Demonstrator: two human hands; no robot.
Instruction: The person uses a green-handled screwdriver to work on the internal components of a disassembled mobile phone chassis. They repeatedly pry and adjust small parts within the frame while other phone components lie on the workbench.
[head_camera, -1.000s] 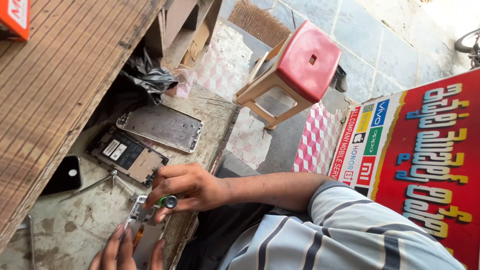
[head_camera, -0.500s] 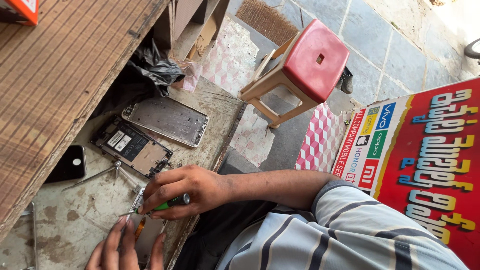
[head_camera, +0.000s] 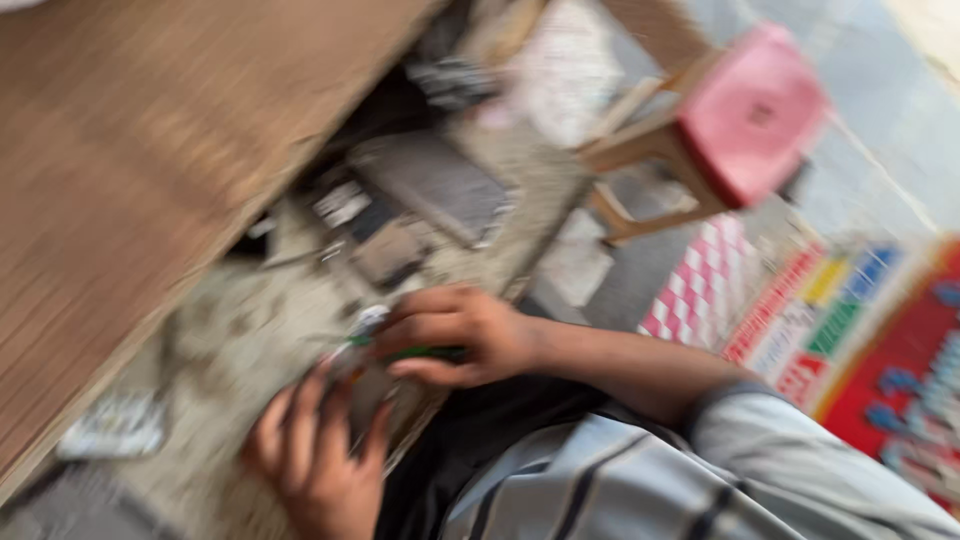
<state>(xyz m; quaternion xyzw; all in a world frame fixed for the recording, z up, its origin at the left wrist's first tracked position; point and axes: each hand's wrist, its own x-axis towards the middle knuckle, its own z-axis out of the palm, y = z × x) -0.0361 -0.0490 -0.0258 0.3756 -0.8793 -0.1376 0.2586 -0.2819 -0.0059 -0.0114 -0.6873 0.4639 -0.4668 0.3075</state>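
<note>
At the near edge of the worn workbench, the right hand is closed around a small green-handled screwdriver. The thumb and fingers are curled tight on the handle, and its pale tip end sticks out toward the left, over the bench. The left hand lies just beside it, nearer the body. Its fingers are spread and pressed on a small dark flat device at the bench edge, not closed around it.

The picture is much blurred, so the small parts are hard to read. As a judgement, the work is in the middle: farther in on the bench lie an opened phone body with its inner parts showing and a separate grey back cover, so some opening up seems already done. The piece under the left hand is not finished, because the tool is at it.

The screwdriver lies nearly level, with its long axis running from right to left along the bench edge, and the tip points at the device. Beyond the bench stands a red-topped stool.
</note>
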